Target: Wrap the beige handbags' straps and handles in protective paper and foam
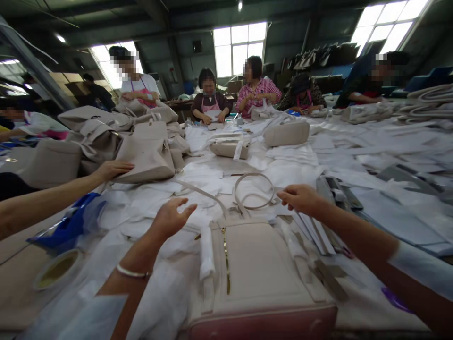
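A beige bag [262, 264] lies in front of me, its gold zipper running down one side and its base reddish. White wrap covers parts of its side straps. A thin beige strap [236, 185] rises in a loop beyond its top edge. My left hand [172, 218], a bangle at the wrist, hovers left of the bag with thumb and fingers apart, holding nothing. Just right of the strap loop is my right hand [300, 198], its fingers curled together. Whether they grip anything is hidden.
Another person's hand [116, 169] rests on a beige bag [146, 153] in the left pile. A tape roll [58, 269] and blue tape dispenser [72, 224] lie left. White sheets [198, 177] cover the table; a grey metal tool [338, 191] lies right. Several people work opposite.
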Demonstrator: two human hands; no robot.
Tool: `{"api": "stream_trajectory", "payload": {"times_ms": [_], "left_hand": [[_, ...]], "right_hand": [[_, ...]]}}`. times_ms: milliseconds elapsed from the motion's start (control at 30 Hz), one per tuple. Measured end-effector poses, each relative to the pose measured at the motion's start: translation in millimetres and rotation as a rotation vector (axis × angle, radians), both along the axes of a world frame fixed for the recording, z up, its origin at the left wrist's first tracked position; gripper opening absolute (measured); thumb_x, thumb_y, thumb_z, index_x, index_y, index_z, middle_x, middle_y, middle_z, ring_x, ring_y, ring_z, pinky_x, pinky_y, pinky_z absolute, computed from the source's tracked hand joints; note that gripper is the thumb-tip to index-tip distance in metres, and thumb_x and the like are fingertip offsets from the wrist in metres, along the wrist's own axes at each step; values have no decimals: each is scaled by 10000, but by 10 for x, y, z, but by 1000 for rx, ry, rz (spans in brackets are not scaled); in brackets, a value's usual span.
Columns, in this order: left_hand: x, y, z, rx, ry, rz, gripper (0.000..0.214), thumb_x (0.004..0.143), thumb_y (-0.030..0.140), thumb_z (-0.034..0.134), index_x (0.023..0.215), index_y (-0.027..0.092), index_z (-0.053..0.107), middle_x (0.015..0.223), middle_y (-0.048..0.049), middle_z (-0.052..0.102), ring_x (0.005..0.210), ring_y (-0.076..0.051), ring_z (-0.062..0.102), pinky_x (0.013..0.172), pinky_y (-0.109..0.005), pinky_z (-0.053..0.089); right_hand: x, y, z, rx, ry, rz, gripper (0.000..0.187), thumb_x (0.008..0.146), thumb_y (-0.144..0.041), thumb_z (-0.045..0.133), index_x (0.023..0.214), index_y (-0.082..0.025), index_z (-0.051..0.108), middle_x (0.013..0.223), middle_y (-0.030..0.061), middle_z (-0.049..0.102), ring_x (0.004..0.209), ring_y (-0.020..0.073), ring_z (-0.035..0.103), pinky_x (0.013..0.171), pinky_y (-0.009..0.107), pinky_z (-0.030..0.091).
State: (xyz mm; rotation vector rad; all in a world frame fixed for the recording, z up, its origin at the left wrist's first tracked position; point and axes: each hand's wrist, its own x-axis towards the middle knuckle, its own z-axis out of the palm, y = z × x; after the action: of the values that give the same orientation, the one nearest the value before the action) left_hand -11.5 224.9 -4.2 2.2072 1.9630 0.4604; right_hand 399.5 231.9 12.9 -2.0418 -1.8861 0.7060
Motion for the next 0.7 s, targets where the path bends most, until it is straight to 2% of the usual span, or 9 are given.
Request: {"api": "stream_trajectory", "payload": {"times_ms": [100,167,233,300,367,433,500,633,700], "left_hand": [[-40,591,-109,61,150,-48,589,805,278,675,1355,111,548,1458,-195,494,1367,-335,425,1146,-456,319],[10,857,-210,55,225,-81,658,767,188,695,1398,157,510,1532,-197,395,1411,-362,350,1143,-506,297],[94,1028,-302,43,286,-116,662,786,166,669,1421,202,481,1572,-189,329,1439,-368,297,1134,-537,280],[191,1136,-356,19,335,-160,572,813,152,624,1372,221,528,1563,-180,354,1444,-365,286,1128,-567,251],[277,1207,-343,-21,376,-217,382,833,142,576,1203,203,645,1432,-177,530,1388,-349,385,1126,-587,215],[336,1256,-240,-64,409,-274,224,846,145,543,1002,171,701,1176,-166,696,1236,-315,548,1130,-583,188],[358,1280,-35,-87,428,-315,191,853,160,526,932,149,699,996,-157,741,1062,-278,645,1126,-552,209],[316,1210,618,-91,420,-328,253,795,209,576,1009,135,690,973,-173,738,883,-271,678,920,-427,444],[291,1096,985,-88,391,-309,234,701,207,655,919,154,720,857,-130,747,754,-249,671,783,-360,482]], "right_hand": [[-187,519,-190,34,-146,-145,397,848,-458,591,1004,-109,696,1089,221,709,1073,316,649,842,360,487],[-287,724,-351,1,-159,-204,411,765,-408,694,976,-55,701,1061,290,695,1087,373,645,850,409,486],[-347,822,-492,-15,-131,-234,347,687,-305,753,902,-36,708,973,303,705,1026,387,669,819,415,494],[-370,858,-563,26,-75,-250,287,664,-202,729,899,-40,702,952,286,708,1000,368,674,804,397,496],[-361,877,-524,122,7,-257,311,697,-165,669,989,-58,682,992,246,706,1011,323,661,813,368,494],[-332,898,-359,229,119,-248,344,766,-191,613,1092,-85,636,994,186,700,960,259,659,791,330,502],[-292,912,-80,291,251,-215,298,839,-257,567,1089,-102,612,887,123,681,805,197,655,696,293,516],[-206,831,665,293,577,-68,196,886,-337,555,891,-149,607,643,1,536,519,101,515,469,215,431],[-161,723,1026,204,835,64,154,847,-304,619,845,-150,620,595,-24,492,455,74,456,404,187,361]]}}
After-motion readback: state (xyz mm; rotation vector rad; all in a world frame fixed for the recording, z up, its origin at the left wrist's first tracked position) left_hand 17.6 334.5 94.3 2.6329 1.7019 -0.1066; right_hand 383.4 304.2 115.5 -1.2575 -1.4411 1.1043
